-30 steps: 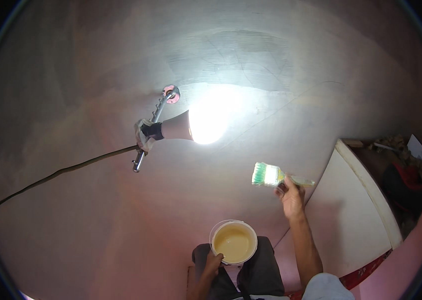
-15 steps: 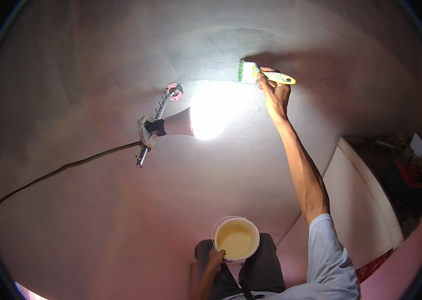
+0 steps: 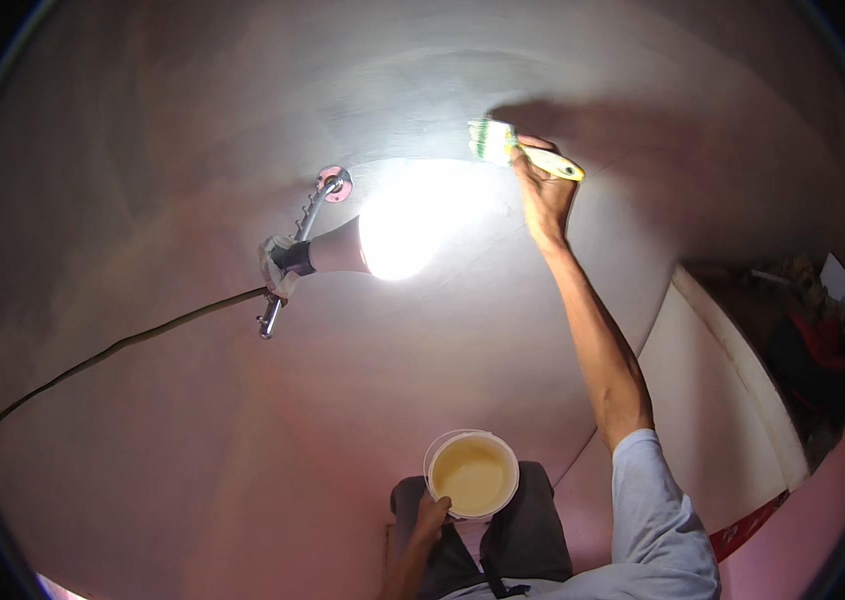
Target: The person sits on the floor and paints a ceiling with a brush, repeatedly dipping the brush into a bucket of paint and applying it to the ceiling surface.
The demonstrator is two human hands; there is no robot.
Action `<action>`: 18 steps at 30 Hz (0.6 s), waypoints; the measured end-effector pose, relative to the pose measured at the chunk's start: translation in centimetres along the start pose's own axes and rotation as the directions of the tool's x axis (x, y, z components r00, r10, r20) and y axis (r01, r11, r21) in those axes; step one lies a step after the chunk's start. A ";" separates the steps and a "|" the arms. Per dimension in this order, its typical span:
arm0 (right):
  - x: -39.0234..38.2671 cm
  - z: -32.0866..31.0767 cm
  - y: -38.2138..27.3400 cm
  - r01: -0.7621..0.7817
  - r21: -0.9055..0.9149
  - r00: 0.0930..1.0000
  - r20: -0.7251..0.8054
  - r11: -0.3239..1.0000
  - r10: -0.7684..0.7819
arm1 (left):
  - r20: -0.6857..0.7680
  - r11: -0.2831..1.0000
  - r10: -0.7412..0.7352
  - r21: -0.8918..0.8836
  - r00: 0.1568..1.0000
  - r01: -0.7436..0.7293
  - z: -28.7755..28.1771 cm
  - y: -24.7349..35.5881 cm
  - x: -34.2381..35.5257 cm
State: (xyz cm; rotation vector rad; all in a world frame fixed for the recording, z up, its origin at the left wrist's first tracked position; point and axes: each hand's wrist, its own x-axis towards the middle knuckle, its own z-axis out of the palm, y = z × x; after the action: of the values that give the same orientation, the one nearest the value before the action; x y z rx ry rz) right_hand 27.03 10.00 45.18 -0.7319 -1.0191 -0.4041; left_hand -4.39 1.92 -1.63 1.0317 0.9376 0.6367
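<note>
Raised high with the arm stretched out, my right hand (image 3: pixel 545 195) is closed round a paintbrush (image 3: pixel 498 143) with a yellow-and-white handle and green bristles. The bristles point left against the greyish wall (image 3: pixel 383 110); whether they press on it is hard to tell. Down between my knees, my left hand (image 3: pixel 433 515) grips the rim of a white plastic bucket (image 3: pixel 488 517). A pale yellowish liquid (image 3: pixel 473 475) lies in the bucket. Its thin wire handle leans to the left side.
A glowing bulb (image 3: pixel 403 225) is tied to a metal hook rail (image 3: pixel 311 215) on the wall left of the brush. Its cable (image 3: pixel 133 345) runs down to the left. At right, a pale ledge (image 3: pixel 713 370) borders a recess with dark and red items (image 3: pixel 818 360).
The brush and my right hand have shifted slightly left, and the bristles look more splayed. The lamp and rail sit a little further left in view. My left hand keeps its hold on the bucket.
</note>
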 end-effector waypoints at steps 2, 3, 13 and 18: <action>-0.1 2.3 -0.4 -0.047 0.054 0.999 0.027 0.997 0.045 | -0.016 1.000 -0.006 -0.015 1.000 0.005 0.1 0.3 -0.7; -0.2 3.0 -0.6 -0.070 0.079 0.997 0.020 0.994 0.068 | -0.022 0.999 0.033 -0.011 0.999 -0.033 0.0 -0.6 -0.5; -0.1 -3.9 3.9 -0.003 -0.106 0.994 -0.108 0.994 -0.009 | -0.011 1.000 -0.018 -0.010 1.000 0.018 0.1 -1.3 1.0; 1.2 -8.4 4.0 0.109 -0.376 0.954 -0.221 0.920 -0.203 | 0.004 0.999 0.009 -0.046 1.000 -0.009 0.6 -0.5 0.6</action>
State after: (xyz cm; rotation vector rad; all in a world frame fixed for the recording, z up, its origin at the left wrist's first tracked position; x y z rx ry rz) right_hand 35.30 6.75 42.11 -0.9012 -0.7669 -0.8212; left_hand -3.54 1.96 -2.19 0.9966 0.9115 0.6606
